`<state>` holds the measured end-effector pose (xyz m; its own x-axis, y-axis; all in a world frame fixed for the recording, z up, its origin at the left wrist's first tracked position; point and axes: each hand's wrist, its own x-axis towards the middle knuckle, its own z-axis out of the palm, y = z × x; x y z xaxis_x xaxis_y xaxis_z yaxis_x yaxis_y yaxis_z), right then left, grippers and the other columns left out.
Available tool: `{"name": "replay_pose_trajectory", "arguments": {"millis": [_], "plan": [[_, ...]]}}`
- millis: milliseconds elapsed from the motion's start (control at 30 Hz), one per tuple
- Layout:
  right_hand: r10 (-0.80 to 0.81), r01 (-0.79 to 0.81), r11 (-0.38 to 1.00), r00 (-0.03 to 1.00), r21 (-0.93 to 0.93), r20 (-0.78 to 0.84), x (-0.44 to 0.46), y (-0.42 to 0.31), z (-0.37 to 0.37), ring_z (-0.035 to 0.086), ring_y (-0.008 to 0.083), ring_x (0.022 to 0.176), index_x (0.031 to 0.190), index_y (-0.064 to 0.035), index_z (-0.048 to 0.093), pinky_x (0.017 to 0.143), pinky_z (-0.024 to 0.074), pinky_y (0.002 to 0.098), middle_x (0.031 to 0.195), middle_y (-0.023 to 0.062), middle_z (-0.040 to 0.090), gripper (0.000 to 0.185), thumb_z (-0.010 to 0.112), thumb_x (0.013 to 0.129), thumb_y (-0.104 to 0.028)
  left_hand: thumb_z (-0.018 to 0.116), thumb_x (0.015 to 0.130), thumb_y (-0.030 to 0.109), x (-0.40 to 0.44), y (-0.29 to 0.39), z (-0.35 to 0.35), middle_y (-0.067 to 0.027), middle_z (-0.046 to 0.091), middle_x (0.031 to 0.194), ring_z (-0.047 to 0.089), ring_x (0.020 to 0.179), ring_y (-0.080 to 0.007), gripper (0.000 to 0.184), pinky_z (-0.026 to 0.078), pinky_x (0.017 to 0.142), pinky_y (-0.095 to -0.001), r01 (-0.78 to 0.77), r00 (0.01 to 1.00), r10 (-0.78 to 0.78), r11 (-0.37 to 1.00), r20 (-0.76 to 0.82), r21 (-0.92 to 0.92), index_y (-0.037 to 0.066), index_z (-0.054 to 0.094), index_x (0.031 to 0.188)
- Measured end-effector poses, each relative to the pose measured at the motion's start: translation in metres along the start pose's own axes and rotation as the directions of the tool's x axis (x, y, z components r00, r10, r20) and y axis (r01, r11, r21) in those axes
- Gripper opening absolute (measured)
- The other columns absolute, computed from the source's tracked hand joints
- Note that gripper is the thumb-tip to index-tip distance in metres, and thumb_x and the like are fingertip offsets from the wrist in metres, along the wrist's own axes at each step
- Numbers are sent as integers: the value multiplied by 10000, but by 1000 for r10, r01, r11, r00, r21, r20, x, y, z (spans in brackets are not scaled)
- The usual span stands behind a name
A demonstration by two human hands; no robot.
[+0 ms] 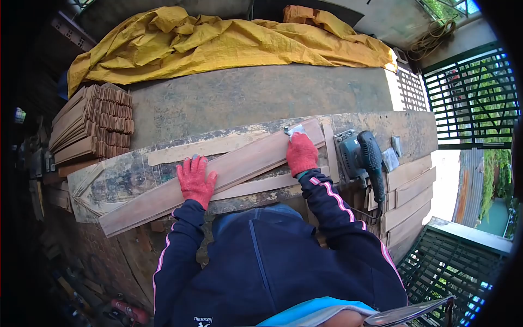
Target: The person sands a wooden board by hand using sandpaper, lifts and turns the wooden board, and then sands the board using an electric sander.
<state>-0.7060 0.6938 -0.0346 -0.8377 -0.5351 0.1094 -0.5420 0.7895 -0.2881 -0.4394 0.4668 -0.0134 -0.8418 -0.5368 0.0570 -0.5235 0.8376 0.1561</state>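
A long, flat wooden board (248,146) lies slantwise across the bench, its near left end sticking out past the edge. My left hand (196,180), in a red glove, lies on the board's lower middle with its fingers spread. My right hand (301,154), gloved the same way, is closed at the board's upper right end. A small pale grey flat piece (296,129) pokes out beyond its fingers against the wood; I cannot make out its exact kind. Right of that hand stands a dark teal power sander (359,158) with a black handle.
The worn bench (122,177) also bears thin wood strips (204,149). Stacked boards (92,122) stand at the left, more planks (408,188) at the right. A yellow tarpaulin (229,46) covers the back. Small grey pieces (390,159) lie past the sander. Green metal gratings (471,90) stand right.
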Motion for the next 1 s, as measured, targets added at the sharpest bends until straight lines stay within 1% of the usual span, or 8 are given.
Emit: {"name": "replay_pose_trajectory", "arguments": {"millis": [233,333,433,567,600,667,700,1000], "plan": [[226,-221,960,974,-174,7,45,35,-6,659,369,896,920,-70,654,732,537,476,928,170,663,187,584,912,-243,671,829,373,0,0,-1,-100,498,1426,386,1375,-357,576,200,1165,-570,-16,999,16,1000,35,8,129,532,1332],[255,-265,960,961,-90,-109,27,11,2,656,366,886,903,-70,646,715,534,482,912,166,660,174,595,901,-237,647,849,430,1,0,1,-98,482,1439,363,1386,-359,586,177,1168,-581,-4,999,4,1000,44,10,103,540,1324],[-9,10,999,1000,31,-22,-21,-49,11,665,345,788,914,-111,627,654,515,484,849,120,657,128,616,868,-230,653,843,430,7,-12,0,-137,480,1433,356,1387,-381,612,164,1169,-591,-47,996,47,999,73,-10,69,534,1323],[87,-85,996,995,-23,55,-37,-63,-3,661,338,767,902,-121,624,639,508,493,832,116,648,104,606,869,-218,666,833,402,24,-30,-17,-231,480,1402,360,1376,-438,625,171,1164,-606,-366,912,378,925,160,-103,27,524,1313],[108,-108,994,993,-17,-39,-34,-48,1,657,343,779,893,-114,625,654,513,494,837,122,647,114,611,877,-226,669,830,405,24,-33,-19,-231,481,1402,363,1373,-441,631,179,1161,-609,-400,894,423,902,149,-161,31,525,1317],[355,-362,931,927,-45,-126,-21,-17,-8,664,333,831,915,-108,625,685,528,473,885,128,656,147,598,898,-252,681,809,443,26,-38,-15,-233,485,1396,373,1357,-460,672,202,1145,-629,-513,829,542,835,138,-198,45,529,1328],[454,-474,877,870,-74,-190,-19,-5,-4,661,332,832,918,-104,625,689,530,472,896,128,655,166,607,902,-269,681,809,443,28,-35,-21,-233,485,1396,373,1357,-460,672,202,1145,-629,-534,814,564,820,137,-206,45,529,1328],[540,-573,810,811,-122,-225,5,-26,28,654,338,829,901,-72,632,683,539,461,872,143,658,190,600,908,-260,683,776,568,37,-30,-33,-190,487,1389,369,1346,-462,775,186,1117,-680,-568,722,633,773,281,-283,105,497,1369]]}}
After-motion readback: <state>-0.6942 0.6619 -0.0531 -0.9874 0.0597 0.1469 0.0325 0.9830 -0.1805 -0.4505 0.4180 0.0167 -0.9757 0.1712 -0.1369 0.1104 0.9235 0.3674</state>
